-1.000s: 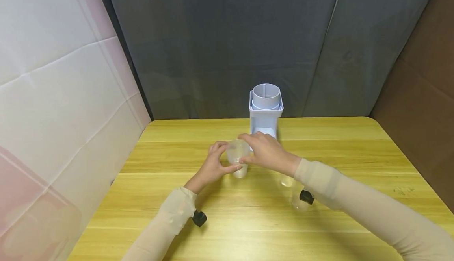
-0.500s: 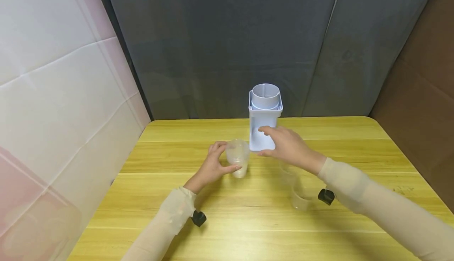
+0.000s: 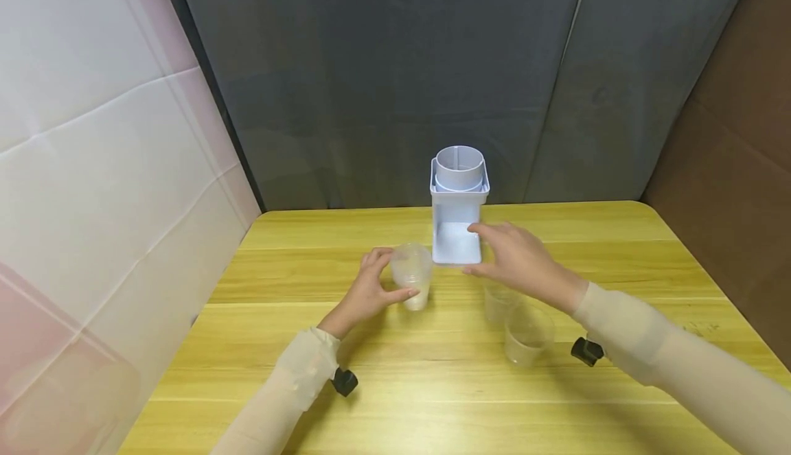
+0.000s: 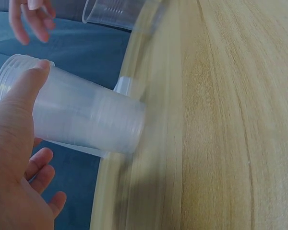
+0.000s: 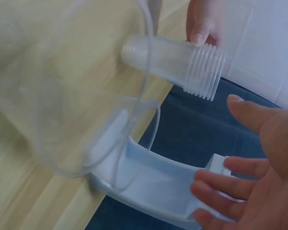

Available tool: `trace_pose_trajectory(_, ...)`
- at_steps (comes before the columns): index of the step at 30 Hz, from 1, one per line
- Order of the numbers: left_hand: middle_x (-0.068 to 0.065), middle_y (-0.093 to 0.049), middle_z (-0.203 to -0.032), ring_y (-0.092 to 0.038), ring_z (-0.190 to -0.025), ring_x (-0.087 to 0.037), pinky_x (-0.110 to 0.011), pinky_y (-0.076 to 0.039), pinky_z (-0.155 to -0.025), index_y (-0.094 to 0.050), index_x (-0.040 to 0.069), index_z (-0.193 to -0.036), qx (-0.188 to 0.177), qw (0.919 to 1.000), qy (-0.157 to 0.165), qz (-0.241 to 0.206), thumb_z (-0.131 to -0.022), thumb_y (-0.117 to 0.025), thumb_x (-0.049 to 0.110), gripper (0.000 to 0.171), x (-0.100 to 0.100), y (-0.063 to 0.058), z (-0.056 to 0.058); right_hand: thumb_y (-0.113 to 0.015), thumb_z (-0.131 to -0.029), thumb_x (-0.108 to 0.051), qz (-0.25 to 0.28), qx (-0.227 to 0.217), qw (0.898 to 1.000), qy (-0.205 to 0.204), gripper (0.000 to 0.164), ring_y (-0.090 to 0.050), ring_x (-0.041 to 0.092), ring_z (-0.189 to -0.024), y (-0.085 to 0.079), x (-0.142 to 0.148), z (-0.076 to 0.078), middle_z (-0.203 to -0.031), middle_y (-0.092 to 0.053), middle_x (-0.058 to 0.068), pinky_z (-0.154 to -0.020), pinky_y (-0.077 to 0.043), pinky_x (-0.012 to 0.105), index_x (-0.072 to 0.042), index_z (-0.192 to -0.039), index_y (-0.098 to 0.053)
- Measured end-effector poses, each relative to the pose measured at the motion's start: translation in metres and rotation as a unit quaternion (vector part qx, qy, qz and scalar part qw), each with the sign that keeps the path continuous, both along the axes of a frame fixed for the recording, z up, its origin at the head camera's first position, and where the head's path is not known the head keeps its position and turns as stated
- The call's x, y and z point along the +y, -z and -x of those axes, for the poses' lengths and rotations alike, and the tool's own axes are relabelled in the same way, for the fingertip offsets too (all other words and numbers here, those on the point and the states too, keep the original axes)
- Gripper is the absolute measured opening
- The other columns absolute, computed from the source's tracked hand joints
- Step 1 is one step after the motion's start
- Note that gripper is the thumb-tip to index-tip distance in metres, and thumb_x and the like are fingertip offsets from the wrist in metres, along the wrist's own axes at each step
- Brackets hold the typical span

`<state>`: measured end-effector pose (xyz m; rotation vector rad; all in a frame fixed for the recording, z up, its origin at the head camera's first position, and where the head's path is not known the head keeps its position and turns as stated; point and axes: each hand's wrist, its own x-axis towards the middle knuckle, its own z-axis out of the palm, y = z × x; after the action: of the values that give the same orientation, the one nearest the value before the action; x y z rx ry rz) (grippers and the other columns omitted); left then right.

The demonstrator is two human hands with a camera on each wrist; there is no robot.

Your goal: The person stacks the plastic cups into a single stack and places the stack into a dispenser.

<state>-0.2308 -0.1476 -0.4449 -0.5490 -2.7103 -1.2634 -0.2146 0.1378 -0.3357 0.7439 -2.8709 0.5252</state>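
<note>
A stack of clear plastic cups stands upright on the table, its several rims showing in the right wrist view. My left hand holds that stack from the left, thumb near the rims on the side toward me. To the right, my right hand is held in the air with thumb and fingers spread and nothing between them. Two single clear cups stand below and beside it, a farther one and a nearer one. The fingertips overlap the edge of a pale blue-white cup holder in the head view.
The holder stands near the table's back edge and carries a round, upright tube at its top. A dark grey cloth wall rises behind the wooden table. White panels close the left side and a brown one the right.
My right hand has left the stack of cups and moved right, fingers spread. The two single cups, partly covered before, now show more fully. My left hand has stayed on the stack.
</note>
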Motion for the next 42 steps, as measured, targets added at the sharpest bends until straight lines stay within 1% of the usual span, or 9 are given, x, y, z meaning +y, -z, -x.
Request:
trace_pose_trajectory(5,-0.008,-0.049,-0.139,-0.035,-0.133,-0.028,-0.057,-0.037,-0.11,-0.055,0.014,-0.137,-0.006,1.0,0.0,-0.003,-0.075,-0.087,0.034,0.073,0.001,-0.001,0.0,-0.08,-0.08,-0.044,-0.027,0.002,0.999,0.017,0.073,-0.067,0.039,-0.106,0.006,0.011,-0.007,-0.122,-0.069,0.02,-0.088,-0.053,0.053,-0.004,-0.136,-0.055)
trace_pose_trajectory(9,-0.007,-0.048,-0.14,-0.035,-0.134,-0.028,-0.058,-0.037,-0.11,-0.054,0.016,-0.138,-0.009,1.0,-0.001,-0.001,-0.075,-0.086,0.035,0.074,0.001,-0.001,-0.001,-0.078,-0.081,-0.046,-0.041,-0.01,0.999,0.024,0.074,-0.068,0.039,-0.104,0.012,0.019,-0.011,-0.12,-0.07,0.021,-0.089,-0.053,0.055,-0.004,-0.137,-0.054)
trace_pose_trajectory(11,-0.007,-0.048,-0.14,-0.035,-0.134,-0.029,-0.059,-0.037,-0.11,-0.053,0.016,-0.138,-0.008,1.0,0.0,-0.002,-0.075,-0.086,0.036,0.074,0.001,-0.001,-0.001,-0.078,-0.081,-0.047,-0.04,-0.017,0.999,0.026,0.075,-0.068,0.039,-0.104,0.015,0.022,-0.013,-0.119,-0.07,0.021,-0.091,-0.053,0.056,-0.003,-0.137,-0.054)
trace_pose_trajectory(15,-0.008,-0.048,-0.141,-0.035,-0.135,-0.029,-0.059,-0.036,-0.111,-0.053,0.015,-0.138,-0.009,1.0,0.0,-0.001,-0.075,-0.086,0.036,0.075,0.001,0.0,0.0,-0.078,-0.08,-0.048,-0.036,-0.017,0.999,0.027,0.076,-0.068,0.039,-0.104,0.019,0.028,-0.016,-0.119,-0.07,0.021,-0.089,-0.054,0.055,-0.002,-0.137,-0.054)
trace_pose_trajectory(20,-0.008,-0.047,-0.141,-0.036,-0.134,-0.028,-0.058,-0.037,-0.11,-0.052,0.016,-0.14,-0.014,0.9999,-0.001,0.004,-0.075,-0.086,0.037,0.076,0.002,-0.001,-0.001,-0.079,-0.079,-0.048,-0.041,-0.024,0.998,0.036,0.079,-0.069,0.038,-0.102,0.023,0.034,-0.022,-0.115,-0.072,0.02,-0.081,-0.056,0.052,-0.001,-0.137,-0.054)
trace_pose_trajectory(26,-0.009,-0.047,-0.141,-0.036,-0.134,-0.029,-0.058,-0.037,-0.111,-0.053,0.015,-0.139,-0.012,0.9999,-0.002,0.005,-0.075,-0.086,0.036,0.075,0.002,-0.001,-0.001,-0.08,-0.076,-0.051,-0.057,-0.031,0.997,0.046,0.084,-0.071,0.035,-0.09,0.025,0.038,-0.026,-0.104,-0.074,0.019,-0.07,-0.056,0.046,0.001,-0.136,-0.054)
trace_pose_trajectory(29,-0.009,-0.047,-0.141,-0.035,-0.134,-0.029,-0.058,-0.037,-0.111,-0.053,0.015,-0.139,-0.01,0.9999,-0.003,0.004,-0.075,-0.086,0.037,0.075,0.002,-0.002,-0.001,-0.079,-0.076,-0.053,-0.063,-0.035,0.996,0.05,0.085,-0.071,0.034,-0.089,0.026,0.038,-0.028,-0.102,-0.074,0.018,-0.07,-0.057,0.046,0.001,-0.136,-0.054)
trace_pose_trajectory(36,-0.009,-0.046,-0.142,-0.035,-0.134,-0.029,-0.058,-0.036,-0.111,-0.053,0.015,-0.139,-0.011,0.9999,-0.004,0.005,-0.074,-0.087,0.038,0.077,0.001,-0.002,0.0,-0.079,-0.076,-0.054,-0.077,-0.05,0.994,0.059,0.085,-0.07,0.031,-0.083,0.028,0.038,-0.03,-0.1,-0.074,0.018,-0.063,-0.055,0.041,0.0,-0.136,-0.054)
trace_pose_trajectory(42,-0.01,-0.045,-0.142,-0.035,-0.134,-0.03,-0.059,-0.035,-0.111,-0.052,0.014,-0.141,-0.002,1.0,0.003,0.0,-0.073,-0.088,0.034,0.079,0.002,-0.006,-0.001,-0.08,-0.075,-0.053,-0.077,-0.046,0.994,0.059,0.083,-0.069,0.026,-0.076,0.032,0.038,-0.03,-0.095,-0.075,0.016,-0.059,-0.054,0.037,0.0,-0.134,-0.056)
